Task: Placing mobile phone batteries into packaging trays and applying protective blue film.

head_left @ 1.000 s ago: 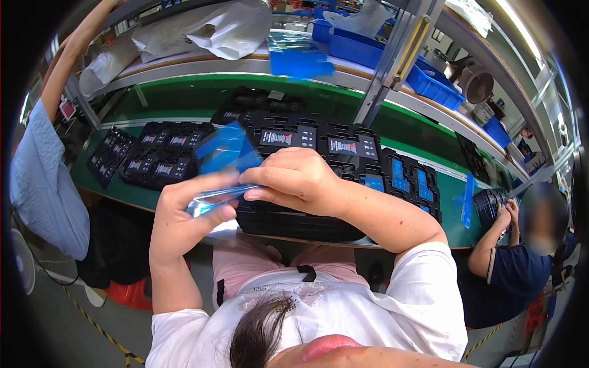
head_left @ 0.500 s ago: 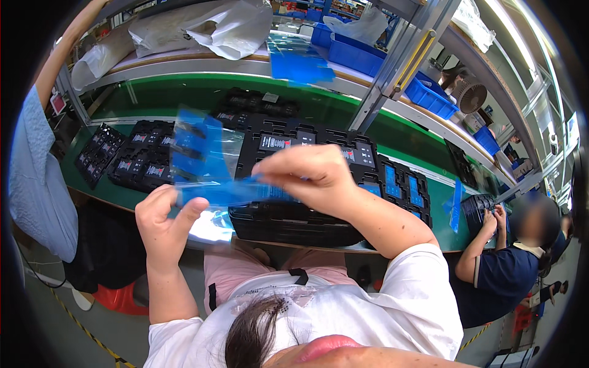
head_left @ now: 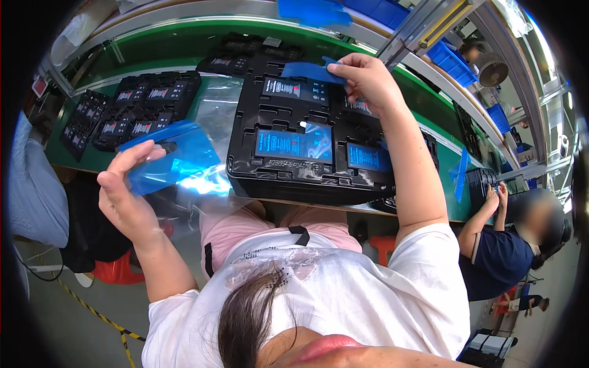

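Note:
A sheet of blue film is in my left hand, gripped at its left edge beside the near left corner of a black plastic tray. My right hand pinches a small blue film piece by its right end, above the far part of the tray. Beneath that piece lies a flat black battery in its slot, with no blue on its face. Blue film covers the near left battery and the near right battery. My right hand partly hides another far battery.
More trays of batteries lie on the green bench at the left, and others beyond. Clear plastic lies left of the main tray. A metal post rises behind. At the right a co-worker handles a tray.
My hands have moved apart. The right one has carried the small film piece away over the tray's far side; the left has drawn the film sheet left and lower. The view has tilted down.

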`<state>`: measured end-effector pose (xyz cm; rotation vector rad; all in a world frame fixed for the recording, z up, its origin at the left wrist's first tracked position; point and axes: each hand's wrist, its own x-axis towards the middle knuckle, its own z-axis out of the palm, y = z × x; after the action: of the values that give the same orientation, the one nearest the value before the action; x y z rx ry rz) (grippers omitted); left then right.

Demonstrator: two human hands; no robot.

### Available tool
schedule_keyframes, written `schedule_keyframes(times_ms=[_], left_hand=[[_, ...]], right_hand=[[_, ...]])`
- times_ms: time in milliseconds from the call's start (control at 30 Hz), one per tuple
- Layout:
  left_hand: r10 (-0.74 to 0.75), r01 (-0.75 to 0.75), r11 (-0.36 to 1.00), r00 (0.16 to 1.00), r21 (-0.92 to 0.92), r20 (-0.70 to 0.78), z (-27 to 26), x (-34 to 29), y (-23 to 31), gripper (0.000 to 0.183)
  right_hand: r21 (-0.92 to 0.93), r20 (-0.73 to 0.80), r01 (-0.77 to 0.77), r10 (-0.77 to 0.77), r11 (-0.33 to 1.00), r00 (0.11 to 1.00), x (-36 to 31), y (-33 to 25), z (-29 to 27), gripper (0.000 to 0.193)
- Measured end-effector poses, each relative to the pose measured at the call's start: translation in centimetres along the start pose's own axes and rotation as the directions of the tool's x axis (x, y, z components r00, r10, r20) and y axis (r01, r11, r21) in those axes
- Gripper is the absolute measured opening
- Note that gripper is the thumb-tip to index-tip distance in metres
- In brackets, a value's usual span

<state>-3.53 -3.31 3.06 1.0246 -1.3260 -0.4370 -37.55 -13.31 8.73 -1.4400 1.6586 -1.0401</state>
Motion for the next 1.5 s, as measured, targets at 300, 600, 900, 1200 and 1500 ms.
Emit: schedule_keyframes(times_ms=[300,600,900,1200,1500], left_hand=[[0.040,-0.039,0.998,0.999,-0.045,0.029,-0.9,-0.9,-0.3,0.074],[0.109,-0.106,0.992,0.993,-0.071,0.038,-0.4,-1.1,-0.8,0.061],[0.095,-0.089,0.989,0.994,-0.114,0.048,-0.4,-1.2,-1.2,0.059],[0.088,-0.082,0.988,0.995,-0.127,0.040,-0.6,-1.2,-1.2,0.058],[0.023,-0.021,0.998,0.999,-0.066,0.029,-0.9,-1.7,-1.2,0.064]], right_hand=[[-0.088,0.101,0.053,-0.044,0.995,0.994,1.1,-0.1,1.5,0.021],[-0.264,0.117,0.125,-0.096,0.956,0.988,0.9,0.3,1.9,0.021],[-0.311,0.103,0.122,-0.094,0.942,0.990,0.4,0.1,2.0,0.020],[-0.356,0.098,0.151,-0.124,0.922,0.987,0.2,0.0,2.2,0.020],[-0.408,0.098,0.183,-0.156,0.894,0.983,-0.1,0.0,2.4,0.023]])
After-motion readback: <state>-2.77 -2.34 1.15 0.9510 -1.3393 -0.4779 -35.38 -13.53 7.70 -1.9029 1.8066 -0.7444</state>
